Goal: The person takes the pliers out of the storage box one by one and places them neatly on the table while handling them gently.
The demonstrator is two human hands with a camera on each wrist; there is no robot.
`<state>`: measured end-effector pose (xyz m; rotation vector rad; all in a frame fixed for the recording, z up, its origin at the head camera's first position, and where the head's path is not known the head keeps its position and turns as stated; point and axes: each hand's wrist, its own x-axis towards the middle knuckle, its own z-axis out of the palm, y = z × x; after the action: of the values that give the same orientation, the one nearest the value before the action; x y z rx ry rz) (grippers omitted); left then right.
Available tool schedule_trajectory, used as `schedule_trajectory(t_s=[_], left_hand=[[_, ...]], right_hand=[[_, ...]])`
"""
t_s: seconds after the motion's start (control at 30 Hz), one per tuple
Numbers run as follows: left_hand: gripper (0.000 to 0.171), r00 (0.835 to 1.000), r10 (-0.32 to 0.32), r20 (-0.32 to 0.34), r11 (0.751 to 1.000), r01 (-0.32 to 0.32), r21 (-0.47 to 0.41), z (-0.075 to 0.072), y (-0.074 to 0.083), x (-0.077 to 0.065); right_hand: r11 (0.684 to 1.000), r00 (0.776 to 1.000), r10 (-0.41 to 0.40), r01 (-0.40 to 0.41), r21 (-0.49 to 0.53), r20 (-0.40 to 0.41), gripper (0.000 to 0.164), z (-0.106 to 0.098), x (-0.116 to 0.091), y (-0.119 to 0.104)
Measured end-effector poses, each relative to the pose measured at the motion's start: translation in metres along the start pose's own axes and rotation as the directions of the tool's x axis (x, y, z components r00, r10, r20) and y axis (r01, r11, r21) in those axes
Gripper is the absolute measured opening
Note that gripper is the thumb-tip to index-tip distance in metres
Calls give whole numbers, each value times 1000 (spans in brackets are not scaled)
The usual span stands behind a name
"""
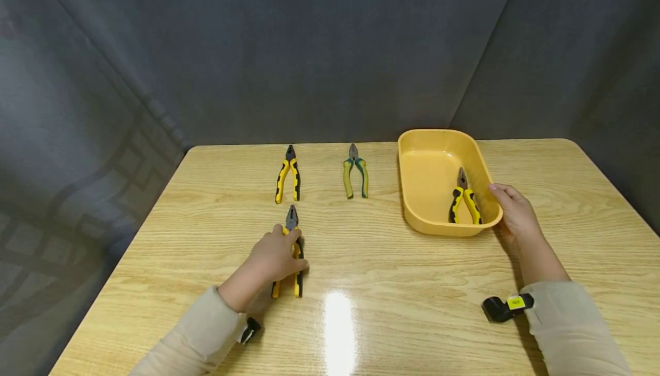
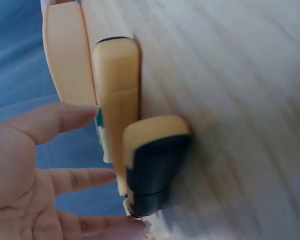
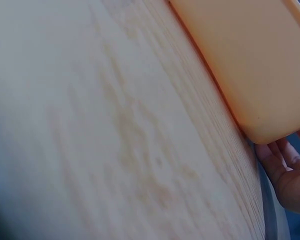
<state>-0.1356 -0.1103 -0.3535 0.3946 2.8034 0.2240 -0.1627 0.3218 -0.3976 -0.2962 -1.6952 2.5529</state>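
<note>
In the head view, combination pliers [image 1: 292, 219] with yellow-and-black handles lie left of centre. My left hand [image 1: 273, 254] reaches across their handles, its thumb by the right handle. In the left wrist view, the thumb [image 2: 65, 116] and fingers stretch out beside the handles [image 2: 157, 165]. At the right, my right hand [image 1: 517, 212] holds the right side of a yellow plastic bin [image 1: 420, 181], fingers against its outer wall. Inside the bin lie pliers [image 1: 464, 195] with yellow-and-black handles. The right wrist view shows curled fingers [image 3: 277, 160] at the bin's lower corner.
Behind the left hand lie long-nose pliers [image 1: 289, 175] with yellow-and-black handles. Pliers with green handles [image 1: 356, 172] lie between these and the bin. The wooden table [image 1: 397, 301] ends at a dark grey curtain [image 1: 309, 55].
</note>
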Motion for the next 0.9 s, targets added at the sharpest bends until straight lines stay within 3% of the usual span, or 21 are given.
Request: schedule_trajectory(t_s=[0.23,0.43,0.6,0.9], left_hand=[[65,999,27,-29,999,-26,43,-7,3,-1],[63,993,77,-92,997,-74,37,-10,7,-2],[63,989,111,-102,994,-108,27,-13,12,-3],[59,967,194,-168,980,-199,-13,-17,23,-2]], right_hand=[[998,1000,-2,1,-56,-11,5,1,-1,-2],[999,1000,4,-5,-37,-15,7,2,-1,-1],[1000,1000,2,-2,-30,-21,9,2,-1,0],[1000,1000,1,-1,-20,-23,12,1,0,1]])
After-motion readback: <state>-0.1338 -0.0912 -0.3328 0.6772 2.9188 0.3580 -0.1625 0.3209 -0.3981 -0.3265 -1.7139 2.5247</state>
